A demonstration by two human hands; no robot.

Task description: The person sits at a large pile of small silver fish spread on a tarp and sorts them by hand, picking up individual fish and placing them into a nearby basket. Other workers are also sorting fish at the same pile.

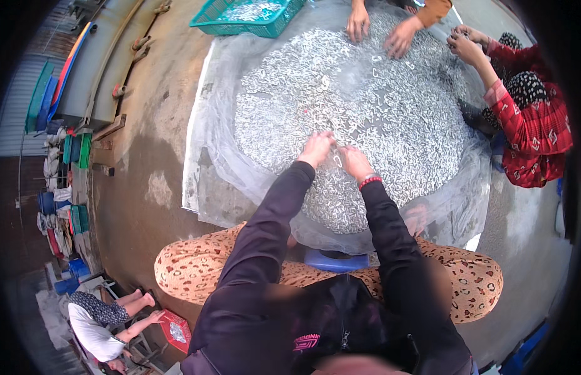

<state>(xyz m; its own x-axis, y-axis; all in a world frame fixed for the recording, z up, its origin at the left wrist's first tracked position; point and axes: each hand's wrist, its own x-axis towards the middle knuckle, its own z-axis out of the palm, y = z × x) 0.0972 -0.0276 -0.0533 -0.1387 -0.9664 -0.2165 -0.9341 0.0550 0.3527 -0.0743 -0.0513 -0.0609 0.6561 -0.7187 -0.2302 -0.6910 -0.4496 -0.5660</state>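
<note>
clear plastic sheet (203, 156): spread flat over the grey concrete floor (153, 125), carrying everything being handled.
heap of small silvery pieces (365, 106): a broad, round, shallow mound covering most of the sheet; it runs away from the person, its near edge under both hands and its bulk ahead of the fingers.
green plastic basket (253, 19): at the far-left edge of the heap, well apart from the person's hands, with more silvery pieces inside.
other people's hands: one pair (378, 28) rests on the far side of the heap, another pair (465, 44), from a red patterned sleeve, works at the far-right edge.
left hand (317, 149): palm down on the near part of the heap, fingers bunched and pointing forward into the pieces; whether they pinch one i cannot tell.
right hand (355, 161): just beside the left, fingertips touching the pieces, fingers curled together; grip unclear.
nearer hand: both about equal, pieces directly beneath and ahead of the fingertips.
red bead bracelet (370, 182): on the right wrist.
</note>
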